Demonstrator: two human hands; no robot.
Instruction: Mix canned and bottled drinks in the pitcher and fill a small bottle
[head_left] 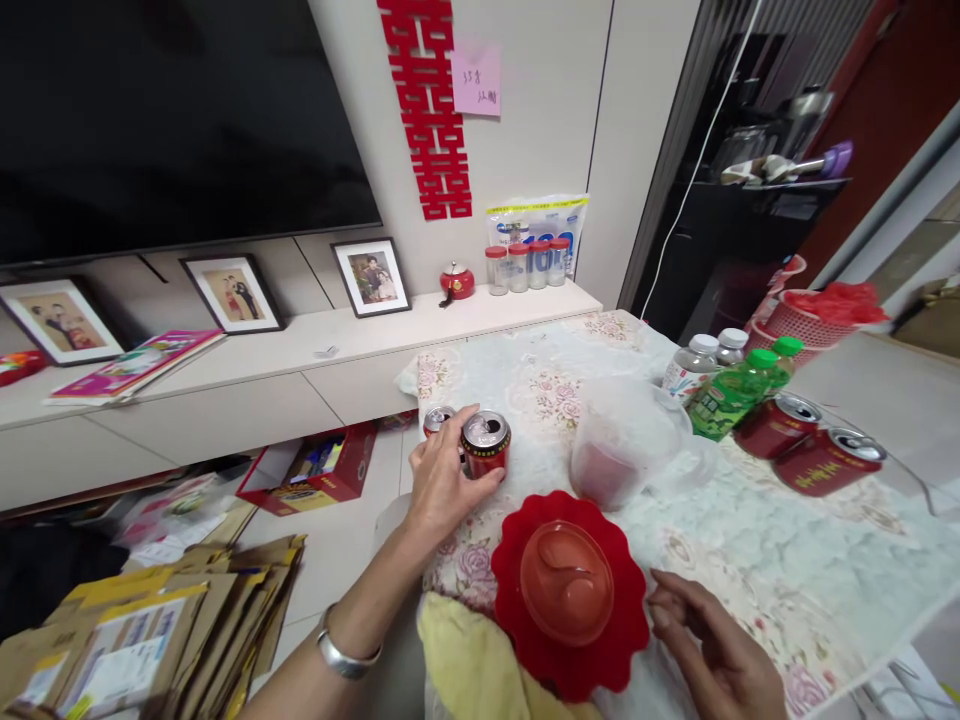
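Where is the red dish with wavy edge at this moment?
In the head view, the red dish shows low, slightly right of centre, over the floral tablecloth's near part, between the yellow cloth and the right hand.

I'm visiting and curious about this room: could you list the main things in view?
Drink cans: four, red, two table left, two right
Capped bottles: four, two white-topped, two green-topped, table right
Scalloped dish: one, red, near table edge
Plastic container: one, translucent, mid table
Cloth: one, yellow, beside dish
Tablecloth: one, pale floral, table
Television: one, black, wall
Photo frames: three, dark, cabinet
Clear jars: four, red-lidded, cabinet
Note: one, pink, wall
Cardboard mailers: several, brown, floor
Left hand: one, bare, around can
Right hand: one, bare, beside dish
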